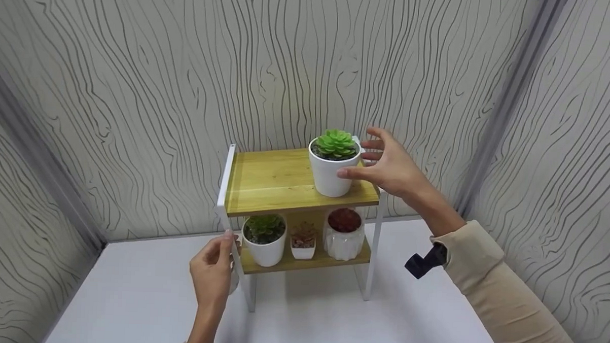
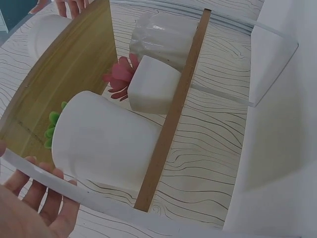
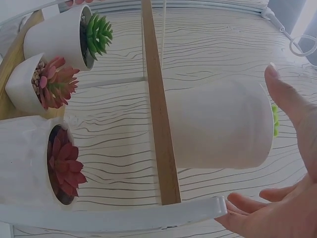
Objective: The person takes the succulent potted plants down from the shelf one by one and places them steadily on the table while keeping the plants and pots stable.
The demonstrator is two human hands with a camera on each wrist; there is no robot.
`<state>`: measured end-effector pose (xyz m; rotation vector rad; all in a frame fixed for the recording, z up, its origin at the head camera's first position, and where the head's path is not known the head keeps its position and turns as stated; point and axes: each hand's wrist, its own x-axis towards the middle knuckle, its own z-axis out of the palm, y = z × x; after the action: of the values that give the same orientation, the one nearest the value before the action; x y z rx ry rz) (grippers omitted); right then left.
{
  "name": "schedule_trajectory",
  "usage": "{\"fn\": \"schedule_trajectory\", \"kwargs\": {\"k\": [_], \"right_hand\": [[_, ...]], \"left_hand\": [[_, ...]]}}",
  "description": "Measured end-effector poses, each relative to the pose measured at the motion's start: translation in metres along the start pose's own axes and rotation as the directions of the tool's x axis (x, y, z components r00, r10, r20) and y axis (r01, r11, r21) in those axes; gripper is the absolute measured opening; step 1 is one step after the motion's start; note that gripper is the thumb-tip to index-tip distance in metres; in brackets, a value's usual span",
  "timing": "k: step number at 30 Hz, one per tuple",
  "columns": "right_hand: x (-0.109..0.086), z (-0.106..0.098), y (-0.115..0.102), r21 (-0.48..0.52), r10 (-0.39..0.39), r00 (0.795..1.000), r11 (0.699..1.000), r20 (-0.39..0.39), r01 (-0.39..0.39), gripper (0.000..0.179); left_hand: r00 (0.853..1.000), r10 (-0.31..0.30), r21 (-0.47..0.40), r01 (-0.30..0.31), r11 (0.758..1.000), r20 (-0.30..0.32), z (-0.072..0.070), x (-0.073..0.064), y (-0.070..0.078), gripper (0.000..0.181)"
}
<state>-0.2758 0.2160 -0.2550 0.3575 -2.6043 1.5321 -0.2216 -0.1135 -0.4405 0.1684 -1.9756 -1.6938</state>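
A two-tier plant shelf [image 1: 274,183] with wooden boards and a white metal frame stands on a white table. On its top board, at the right, sits a white pot [image 1: 329,178] with a bright green succulent [image 1: 336,143]. My right hand [image 1: 395,168] is spread around that pot's right side; in the right wrist view the thumb [image 3: 285,94] and fingers stand apart from it. With my left hand [image 1: 211,270] I hold the shelf's left white frame, the fingers [image 2: 49,198] curled round it in the left wrist view.
The lower board carries a white pot [image 1: 265,251] with a green succulent, a small square white pot [image 1: 302,252] with a reddish plant, and a ribbed white pot [image 1: 343,243] with a dark red succulent. A patterned wall [image 1: 185,111] rises behind the shelf.
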Motion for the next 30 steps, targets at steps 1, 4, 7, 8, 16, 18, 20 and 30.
{"fn": "schedule_trajectory", "kwargs": {"k": [1,4,7,8,16,18,20,30], "right_hand": [[0.001,0.001,-0.001,-0.003,0.007,1.000,1.000,0.006,-0.007,0.120],[0.003,0.003,-0.003,-0.015,0.024,0.999,1.000,0.026,-0.024,0.121],[0.006,0.006,-0.007,-0.037,0.040,0.999,0.999,0.037,-0.038,0.122],[0.007,0.007,-0.007,-0.043,0.041,0.998,0.998,0.041,-0.039,0.122],[0.009,0.017,-0.013,-0.107,0.081,0.996,0.991,0.034,-0.077,0.124],[0.010,0.019,-0.013,-0.118,0.089,0.996,0.989,0.024,-0.086,0.125],[0.010,0.020,-0.013,-0.122,0.094,0.995,0.988,0.016,-0.091,0.126],[0.011,0.028,-0.009,-0.124,0.027,1.000,0.992,0.009,-0.026,0.124]], "left_hand": [[1.000,-0.002,-0.002,0.002,1.000,-0.003,0.000,0.000,0.000,0.032],[1.000,-0.004,-0.005,0.004,1.000,-0.006,0.000,0.001,-0.001,0.029],[1.000,-0.006,-0.013,0.006,1.000,-0.009,0.000,0.002,-0.001,0.029],[1.000,-0.007,-0.016,0.006,1.000,-0.009,0.001,0.003,-0.002,0.029],[1.000,-0.006,-0.019,0.006,1.000,-0.014,0.001,0.003,-0.003,0.027],[1.000,-0.006,-0.013,0.006,1.000,-0.016,0.001,0.004,-0.004,0.027],[1.000,-0.009,-0.007,0.009,1.000,-0.017,0.002,0.004,-0.004,0.027],[1.000,-0.006,-0.019,0.006,1.000,-0.008,0.002,0.002,-0.005,0.027]]}}
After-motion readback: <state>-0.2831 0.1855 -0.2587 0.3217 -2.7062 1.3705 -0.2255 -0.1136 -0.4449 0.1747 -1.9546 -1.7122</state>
